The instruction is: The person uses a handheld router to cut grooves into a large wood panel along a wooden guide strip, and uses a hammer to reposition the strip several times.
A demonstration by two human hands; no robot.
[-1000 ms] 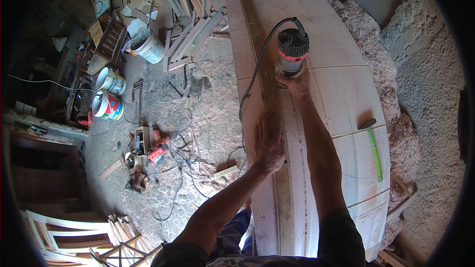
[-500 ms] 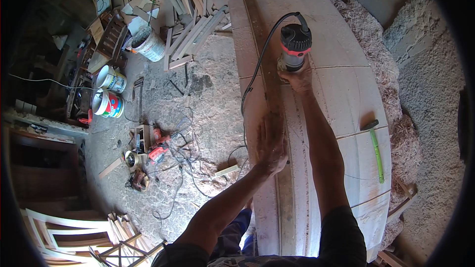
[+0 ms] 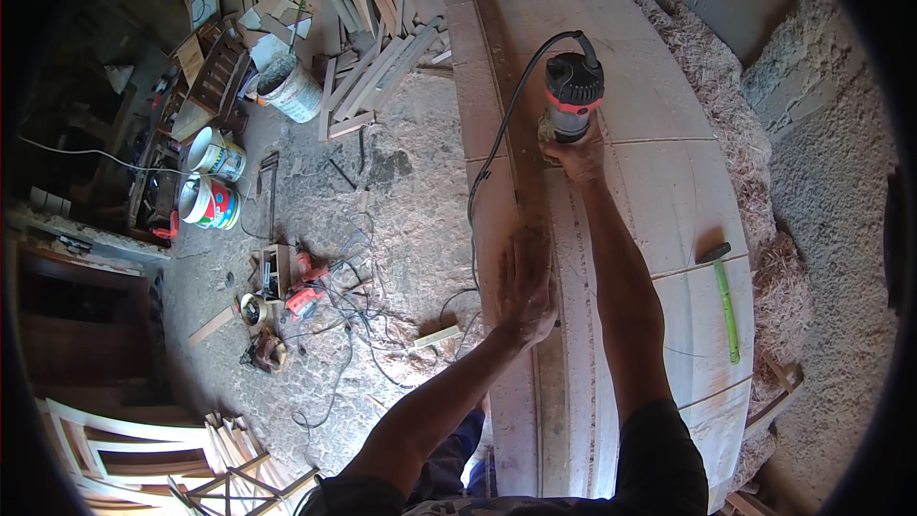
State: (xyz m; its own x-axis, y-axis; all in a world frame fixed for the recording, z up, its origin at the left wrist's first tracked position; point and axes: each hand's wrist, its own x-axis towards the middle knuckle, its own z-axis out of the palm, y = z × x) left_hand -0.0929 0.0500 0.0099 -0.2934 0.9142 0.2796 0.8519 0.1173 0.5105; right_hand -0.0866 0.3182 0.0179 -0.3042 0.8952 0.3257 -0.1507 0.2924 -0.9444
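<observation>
My right hand [image 3: 581, 155] grips a corded router [image 3: 575, 96] with a black top, red band and grey body, low on its body. It stands upright on a large pale wooden panel [image 3: 659, 182], beside a long straight wooden strip [image 3: 503, 67]. The black cord loops from the router's top down along the panel's left side. My left hand [image 3: 525, 282] lies flat, fingers extended, pressing on the strip nearer to me. Parallel grooves [image 3: 587, 363] run lengthwise along the panel, right of the strip. The router's bit and base are mostly hidden by my hand.
A hammer [image 3: 723, 301] with a green handle lies on the panel's right part. Shavings [image 3: 778, 277] pile along its right edge. On the floor at left are red power tools [image 3: 304, 298], tangled cords, buckets [image 3: 208, 203] and wood offcuts [image 3: 377, 76].
The whole view has shifted slightly. Relative to the panel, the router and both hands show hardly any movement, and each hand keeps the same hold.
</observation>
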